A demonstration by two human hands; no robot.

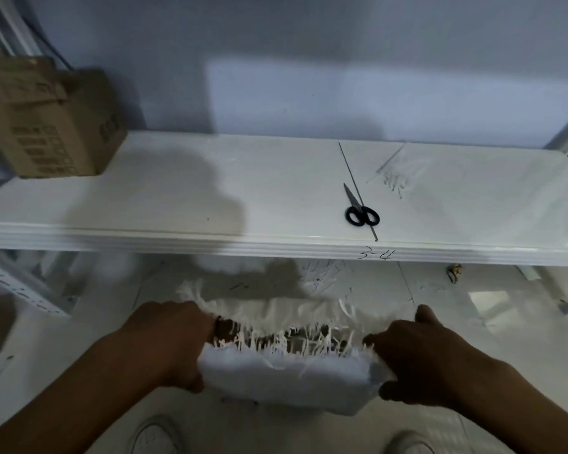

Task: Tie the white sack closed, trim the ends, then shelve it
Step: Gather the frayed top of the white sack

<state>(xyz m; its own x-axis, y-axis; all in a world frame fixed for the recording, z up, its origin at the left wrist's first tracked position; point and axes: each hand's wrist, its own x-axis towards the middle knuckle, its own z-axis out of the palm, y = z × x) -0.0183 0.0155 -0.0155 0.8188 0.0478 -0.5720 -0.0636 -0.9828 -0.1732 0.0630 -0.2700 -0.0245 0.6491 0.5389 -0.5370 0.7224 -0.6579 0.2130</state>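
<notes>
Left hand (pixel 174 342) and right hand (pixel 420 358), both hands clenched on the white sack (pixel 286 381). Each grips one end of the sack's frayed open mouth, the left at its left corner, the right at its right corner. The sack hangs between the two, its mouth spread wide and its loose threads standing up along the rim. It is held above the floor (pixel 63 371), in front of and below the front edge of the shelf (pixel 177 191), and does not touch it.

The white shelf spans the view. A cardboard box (pixel 46 126) stands at its far left. Black-handled scissors (pixel 361 211) lie closed on the shelf right of centre, near the front edge. A bundle of pale strips (pixel 397 172) lies just behind them, to the right. The handwritten mark "3-4" (pixel 376 255) sits on the shelf's front lip.
</notes>
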